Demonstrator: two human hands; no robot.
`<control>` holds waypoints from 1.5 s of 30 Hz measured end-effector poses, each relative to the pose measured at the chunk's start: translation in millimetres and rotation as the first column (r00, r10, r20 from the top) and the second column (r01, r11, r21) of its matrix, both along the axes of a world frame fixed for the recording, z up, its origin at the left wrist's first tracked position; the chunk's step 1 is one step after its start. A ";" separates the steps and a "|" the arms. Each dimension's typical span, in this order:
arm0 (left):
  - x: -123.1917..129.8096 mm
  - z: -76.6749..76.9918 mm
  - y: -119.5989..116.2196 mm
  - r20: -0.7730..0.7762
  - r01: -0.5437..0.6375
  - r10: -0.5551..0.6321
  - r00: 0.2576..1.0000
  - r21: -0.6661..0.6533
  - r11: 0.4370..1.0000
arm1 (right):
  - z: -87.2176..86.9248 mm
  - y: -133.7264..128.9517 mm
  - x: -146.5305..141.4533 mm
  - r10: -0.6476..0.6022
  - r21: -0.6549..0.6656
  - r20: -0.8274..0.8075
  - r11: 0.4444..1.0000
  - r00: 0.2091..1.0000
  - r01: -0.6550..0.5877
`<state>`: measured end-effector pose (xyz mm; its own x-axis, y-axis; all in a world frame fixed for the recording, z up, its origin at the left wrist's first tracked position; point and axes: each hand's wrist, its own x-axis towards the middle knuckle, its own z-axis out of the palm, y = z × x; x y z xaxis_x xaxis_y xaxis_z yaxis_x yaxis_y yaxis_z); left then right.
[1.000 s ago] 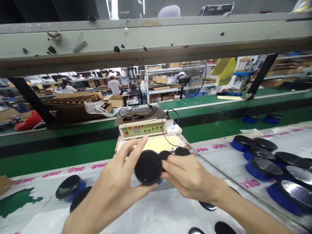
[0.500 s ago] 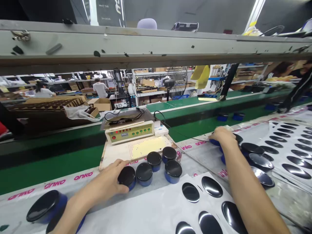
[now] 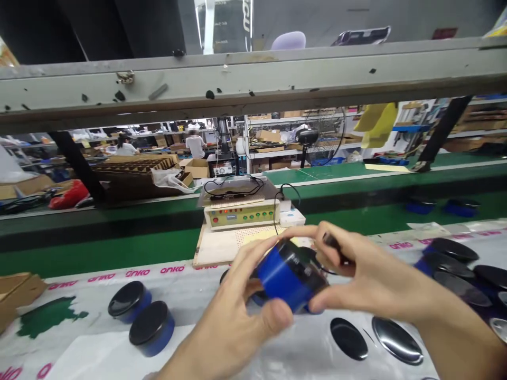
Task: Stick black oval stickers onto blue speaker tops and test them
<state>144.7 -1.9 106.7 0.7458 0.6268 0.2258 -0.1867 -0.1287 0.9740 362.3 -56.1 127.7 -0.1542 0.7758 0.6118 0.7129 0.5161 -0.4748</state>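
Between left fingers [image 3: 278,314] and right fingers [image 3: 330,298], a tilted blue-and-black cylinder [image 3: 284,277].

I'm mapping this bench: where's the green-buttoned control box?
In the head view, the control box is just left of centre, on the pale board beyond the held blue case.

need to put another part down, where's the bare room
Bare white sheeting lies between the left pair of black-topped blue cylinders and the left hand; the green surface left of the control box is open too. It is crowded at right, where more cylinders cluster.
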 end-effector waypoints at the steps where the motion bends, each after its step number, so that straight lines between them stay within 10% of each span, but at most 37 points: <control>1: -0.2 0.1 -1.0 0.064 0.048 -0.045 0.997 -0.042 0.998 | 1.2 -4.4 -14.4 0.031 -0.052 0.046 0.998 0.998 -0.028; 5: -2.8 -1.9 4.5 0.172 0.076 -0.037 0.984 -0.227 0.971 | 6.9 -14.4 -36.4 -0.040 -0.068 0.160 0.996 0.986 0.052; 10: -6.9 -3.7 12.6 0.319 0.166 0.049 0.946 -0.613 0.772 | 3.0 -13.9 -37.1 -0.006 0.097 0.272 0.995 0.962 -0.021; 22: -3.6 -0.2 8.2 0.293 0.159 0.069 0.954 -0.685 0.711 | -2.5 -14.5 -45.3 -0.080 0.359 0.202 0.934 0.976 0.002; 29: 3.7 -3.1 -1.6 0.221 -0.066 0.185 0.958 -0.455 0.888 | -6.6 -19.2 -53.5 -0.244 0.432 0.287 0.896 0.926 0.102; 36: -3.1 -12.4 7.2 0.085 -0.304 0.296 0.952 0.116 0.946 | -14.4 -11.9 -57.3 -0.276 0.481 0.240 0.867 0.931 0.133; 39: -9.7 -14.7 18.1 0.026 -0.385 0.435 0.900 0.513 0.767 | -23.1 4.2 -52.4 -0.130 0.303 0.152 0.950 0.980 0.079; 42: -14.0 -14.5 25.8 0.157 -0.387 0.587 0.794 0.876 0.289 | -33.4 19.4 -48.3 0.011 0.069 0.029 0.998 1.000 -0.013; 45: -16.3 -13.3 28.1 0.378 -0.379 0.459 0.804 0.921 -0.094 | -41.4 27.2 -48.3 0.060 0.038 -0.079 0.998 0.995 -0.057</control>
<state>128.4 26.2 93.3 0.4653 0.0842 0.8811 0.3447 -0.9341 -0.0928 314.0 -28.9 86.3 -0.1482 0.7446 0.6509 0.6413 0.5733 -0.5099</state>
